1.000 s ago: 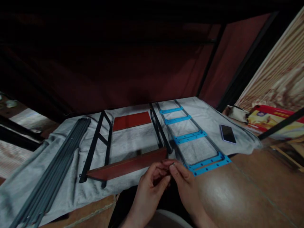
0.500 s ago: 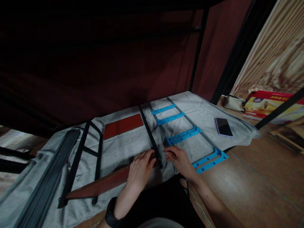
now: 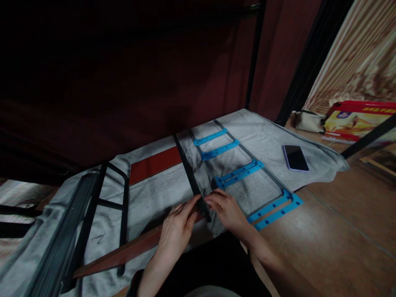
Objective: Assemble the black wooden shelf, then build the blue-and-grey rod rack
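Observation:
My left hand (image 3: 179, 227) grips the near end of a black metal bar (image 3: 187, 165), fingers on its top edge, by the end of a reddish-brown board (image 3: 130, 249). My right hand (image 3: 227, 210) is pinched closed against the right side of the same bar; whatever its fingertips hold is too small to make out. The board stands on edge and runs left from the bar to a black ladder-shaped frame (image 3: 124, 210) lying on the grey cloth (image 3: 148, 198). A second reddish-brown board (image 3: 154, 165) lies flat between frame and bar.
Blue perforated brackets (image 3: 238, 173) and thin grey rods lie to the right of my hands. Farther right is a phone (image 3: 296, 157). A bundle of dark grey tubes (image 3: 68, 231) is at the left, with small metal pieces (image 3: 97, 238) inside the frame. Dark red panel (image 3: 139, 90) behind.
My right hand has moved left, bringing its pinched fingertips against the bar. My left hand stays at the bar's end. The view has shifted slightly.

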`<state>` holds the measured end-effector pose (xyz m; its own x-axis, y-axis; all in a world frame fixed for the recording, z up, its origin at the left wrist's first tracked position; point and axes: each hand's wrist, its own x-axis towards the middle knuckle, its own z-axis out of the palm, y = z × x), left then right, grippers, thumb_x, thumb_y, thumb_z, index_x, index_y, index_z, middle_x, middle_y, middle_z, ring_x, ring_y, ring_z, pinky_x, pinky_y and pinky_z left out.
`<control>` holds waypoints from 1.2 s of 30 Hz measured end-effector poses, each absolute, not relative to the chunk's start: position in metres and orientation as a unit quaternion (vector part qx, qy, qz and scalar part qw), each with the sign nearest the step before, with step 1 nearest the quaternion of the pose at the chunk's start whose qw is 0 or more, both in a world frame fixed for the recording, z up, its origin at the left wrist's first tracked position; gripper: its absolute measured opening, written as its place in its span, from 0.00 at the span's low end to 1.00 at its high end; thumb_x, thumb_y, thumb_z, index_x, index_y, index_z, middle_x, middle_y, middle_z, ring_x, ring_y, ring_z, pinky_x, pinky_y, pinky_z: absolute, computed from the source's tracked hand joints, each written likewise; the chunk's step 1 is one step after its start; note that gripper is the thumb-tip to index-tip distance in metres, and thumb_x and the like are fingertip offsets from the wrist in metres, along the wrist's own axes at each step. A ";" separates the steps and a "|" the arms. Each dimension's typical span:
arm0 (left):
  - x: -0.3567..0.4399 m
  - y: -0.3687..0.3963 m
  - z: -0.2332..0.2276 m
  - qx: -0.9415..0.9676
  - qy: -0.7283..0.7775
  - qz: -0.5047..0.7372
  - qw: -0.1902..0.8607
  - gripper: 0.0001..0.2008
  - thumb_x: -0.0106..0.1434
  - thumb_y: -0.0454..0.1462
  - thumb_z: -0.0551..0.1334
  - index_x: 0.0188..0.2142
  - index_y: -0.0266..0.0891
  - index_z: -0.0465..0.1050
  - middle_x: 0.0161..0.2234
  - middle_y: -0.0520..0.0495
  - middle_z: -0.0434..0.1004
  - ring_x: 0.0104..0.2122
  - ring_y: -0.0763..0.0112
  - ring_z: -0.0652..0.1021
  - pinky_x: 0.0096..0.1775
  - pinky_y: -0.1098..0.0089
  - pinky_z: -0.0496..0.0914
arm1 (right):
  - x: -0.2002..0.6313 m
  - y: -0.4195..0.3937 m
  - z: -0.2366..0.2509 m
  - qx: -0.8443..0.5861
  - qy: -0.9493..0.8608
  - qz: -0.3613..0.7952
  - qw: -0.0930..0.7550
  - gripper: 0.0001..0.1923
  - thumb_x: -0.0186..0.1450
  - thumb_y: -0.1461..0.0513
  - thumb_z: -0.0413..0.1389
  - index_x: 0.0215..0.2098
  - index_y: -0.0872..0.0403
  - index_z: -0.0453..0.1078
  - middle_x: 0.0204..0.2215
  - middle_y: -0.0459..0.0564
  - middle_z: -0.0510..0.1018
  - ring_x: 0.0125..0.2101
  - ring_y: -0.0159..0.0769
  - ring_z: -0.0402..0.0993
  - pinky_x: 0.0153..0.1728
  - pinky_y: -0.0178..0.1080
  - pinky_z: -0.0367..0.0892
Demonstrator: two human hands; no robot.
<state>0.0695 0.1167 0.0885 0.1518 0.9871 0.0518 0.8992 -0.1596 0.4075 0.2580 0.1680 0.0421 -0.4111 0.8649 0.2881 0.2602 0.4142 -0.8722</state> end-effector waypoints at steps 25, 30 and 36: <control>0.074 0.129 0.110 0.677 0.681 0.107 0.257 0.14 0.66 0.38 0.56 0.48 0.44 0.75 0.46 0.49 0.81 0.46 0.60 0.79 0.46 0.64 0.68 | 0.246 0.178 0.036 -0.380 -0.573 0.600 0.410 0.11 0.65 0.53 0.56 0.36 0.52 0.74 0.24 0.43 0.76 0.25 0.31 0.73 0.29 0.34 0.70; 0.075 0.129 0.110 0.670 0.686 0.115 0.259 0.12 0.65 0.37 0.57 0.47 0.43 0.74 0.44 0.48 0.82 0.45 0.60 0.79 0.45 0.64 0.68 | 0.240 0.169 0.032 -0.428 -0.600 0.540 0.407 0.15 0.67 0.50 0.53 0.30 0.52 0.70 0.20 0.42 0.73 0.21 0.31 0.70 0.25 0.34 0.64; 0.076 0.127 0.108 0.682 0.676 0.126 0.247 0.11 0.65 0.35 0.56 0.45 0.44 0.72 0.44 0.48 0.81 0.45 0.60 0.80 0.46 0.64 0.68 | 0.222 0.161 0.034 -0.526 -0.664 0.358 0.392 0.25 0.73 0.48 0.42 0.25 0.51 0.66 0.21 0.46 0.72 0.23 0.33 0.69 0.27 0.35 0.58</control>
<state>0.0758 0.1271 0.1079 0.0530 0.9853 -0.1622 0.8603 0.0374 0.5084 0.2220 0.1606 0.0340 -0.1388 0.9799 0.1431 0.4183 0.1890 -0.8884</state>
